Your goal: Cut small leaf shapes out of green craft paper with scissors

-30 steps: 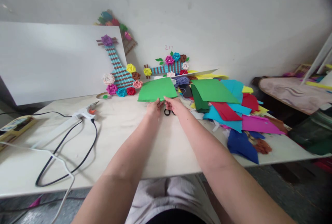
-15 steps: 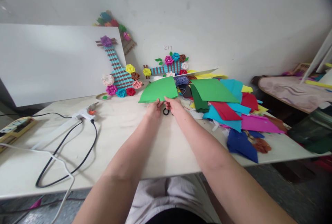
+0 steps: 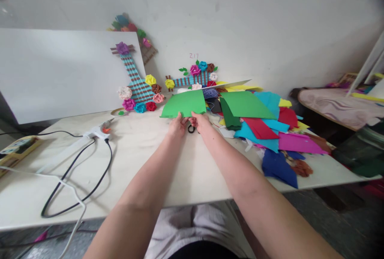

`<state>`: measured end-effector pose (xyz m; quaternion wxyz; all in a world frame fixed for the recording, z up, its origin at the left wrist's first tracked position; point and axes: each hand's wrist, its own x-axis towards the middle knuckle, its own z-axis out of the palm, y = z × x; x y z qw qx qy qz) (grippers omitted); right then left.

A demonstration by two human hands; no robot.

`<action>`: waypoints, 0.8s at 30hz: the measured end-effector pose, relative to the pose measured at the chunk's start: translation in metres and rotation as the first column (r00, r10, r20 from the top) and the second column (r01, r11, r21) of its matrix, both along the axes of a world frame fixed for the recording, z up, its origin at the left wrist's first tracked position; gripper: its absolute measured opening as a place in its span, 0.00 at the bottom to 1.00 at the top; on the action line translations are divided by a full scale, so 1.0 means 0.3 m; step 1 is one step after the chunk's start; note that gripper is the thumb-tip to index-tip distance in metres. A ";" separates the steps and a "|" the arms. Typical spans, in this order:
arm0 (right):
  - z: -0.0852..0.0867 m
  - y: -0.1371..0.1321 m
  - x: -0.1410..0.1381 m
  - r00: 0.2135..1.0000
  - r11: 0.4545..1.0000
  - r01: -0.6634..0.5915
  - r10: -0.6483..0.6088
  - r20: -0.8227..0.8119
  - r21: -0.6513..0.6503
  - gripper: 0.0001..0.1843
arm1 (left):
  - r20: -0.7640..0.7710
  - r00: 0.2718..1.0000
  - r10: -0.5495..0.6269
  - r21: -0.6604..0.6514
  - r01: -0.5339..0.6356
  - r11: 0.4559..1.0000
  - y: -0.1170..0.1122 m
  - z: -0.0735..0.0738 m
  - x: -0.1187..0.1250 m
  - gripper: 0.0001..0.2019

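Both hands pinch the near edge of a bright green sheet of paper (image 3: 185, 103), held slightly above the table. That edge looks narrowly folded. My left hand (image 3: 178, 124) is closed on it near the middle, thumb on top. Just to the right, my right hand (image 3: 199, 122) grips the same edge with its fingers curled under. Between and below the hands, a black loop (image 3: 191, 129), perhaps a scissors handle, lies on the table; the rest of it is hidden.
A glue gun (image 3: 97, 132) with a looping black cord lies left, near a power strip (image 3: 18, 149). Two flower-trimmed guitar shapes, one a blue-striped guitar (image 3: 136, 77), lean at the back. Coloured paper sheets, including another green sheet (image 3: 250, 104), pile up right beside a dark green container (image 3: 363, 151).
The green sheet now sits a little flatter, its near edge shifted slightly. My left hand's thumb has moved up onto the edge. The surroundings stay put.
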<state>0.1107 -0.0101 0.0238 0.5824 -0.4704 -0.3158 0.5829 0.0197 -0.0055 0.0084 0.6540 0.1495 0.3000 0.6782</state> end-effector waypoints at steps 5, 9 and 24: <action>0.011 -0.010 0.000 0.997 0.999 0.030 -0.032 -0.068 -0.026 0.14 | -0.025 0.999 -0.021 -0.003 0.021 1.000 -0.005 0.010 -0.010 0.07; 0.015 -0.015 0.001 0.997 0.999 0.018 -0.021 -0.069 -0.034 0.13 | -0.044 0.999 -0.017 -0.025 0.016 1.000 -0.005 0.013 -0.015 0.07; 0.016 -0.013 0.012 0.994 0.996 -0.090 0.089 -0.068 -0.015 0.17 | -0.113 0.991 -0.075 0.001 0.076 0.997 0.001 0.007 -0.020 0.06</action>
